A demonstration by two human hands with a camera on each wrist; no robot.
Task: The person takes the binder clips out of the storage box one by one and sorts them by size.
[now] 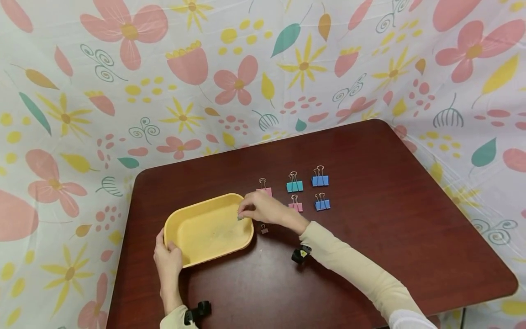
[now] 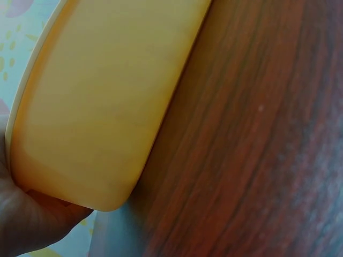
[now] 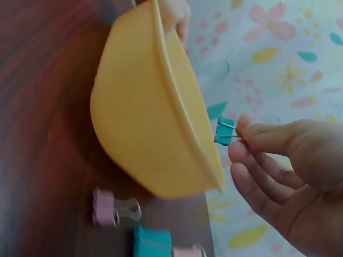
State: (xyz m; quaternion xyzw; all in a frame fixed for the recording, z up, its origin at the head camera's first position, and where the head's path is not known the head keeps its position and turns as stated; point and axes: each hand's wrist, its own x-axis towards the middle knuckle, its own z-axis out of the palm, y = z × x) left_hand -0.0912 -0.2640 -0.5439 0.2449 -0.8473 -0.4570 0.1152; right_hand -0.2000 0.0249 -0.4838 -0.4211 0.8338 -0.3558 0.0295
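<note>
My right hand (image 1: pixel 263 210) pinches a small teal binder clip (image 3: pixel 225 131) by its wire handles, thumb against fingertips. In the head view this hand is over the right end of a yellow plastic bin (image 1: pixel 186 212), and the clip shows small and greyish at the fingertips. The bin's left end is gripped by my left hand (image 1: pixel 168 260), its thumb over the rim and the other fingers around the outside. Inside, the bin shows a bare floor. Just right of it lies a tiny pinkish binder clip (image 1: pixel 264 230).
Beyond my right hand on the brown table (image 1: pixel 390 205) are a partly covered pink clip (image 1: pixel 267 190), a teal clip (image 1: pixel 294 186), a second pink clip (image 1: pixel 296 207) and two blue clips (image 1: pixel 320 181). A flowered cloth (image 1: pixel 230 123) hangs behind the table.
</note>
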